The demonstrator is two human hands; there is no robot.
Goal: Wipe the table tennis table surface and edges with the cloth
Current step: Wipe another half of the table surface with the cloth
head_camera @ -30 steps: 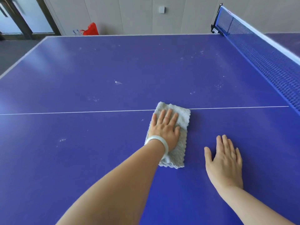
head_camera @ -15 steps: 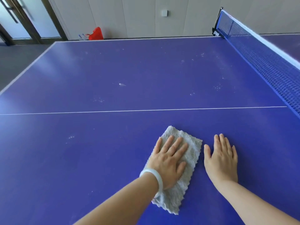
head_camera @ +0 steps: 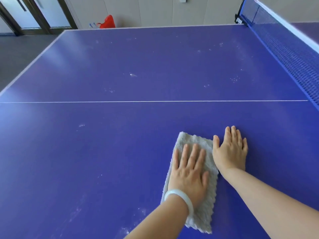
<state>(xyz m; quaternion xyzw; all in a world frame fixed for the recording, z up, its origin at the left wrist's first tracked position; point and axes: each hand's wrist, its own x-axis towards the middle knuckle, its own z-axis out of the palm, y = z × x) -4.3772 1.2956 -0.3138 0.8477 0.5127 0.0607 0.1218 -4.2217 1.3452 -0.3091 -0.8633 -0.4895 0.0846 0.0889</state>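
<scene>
Fingers (head_camera: 185, 156) straight | left hand (head_camera: 188, 176) presses cloth (head_camera: 193, 140) | right hand (head_camera: 231, 152) on table (head_camera: 112, 144), maybe touching cloth

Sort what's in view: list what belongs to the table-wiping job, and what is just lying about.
Job: cloth; left hand, flat on it; right hand, flat on the table; dust specks.
Lying about: red bag beyond the table; net.

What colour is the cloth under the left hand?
The cloth is light grey; head view.
</scene>
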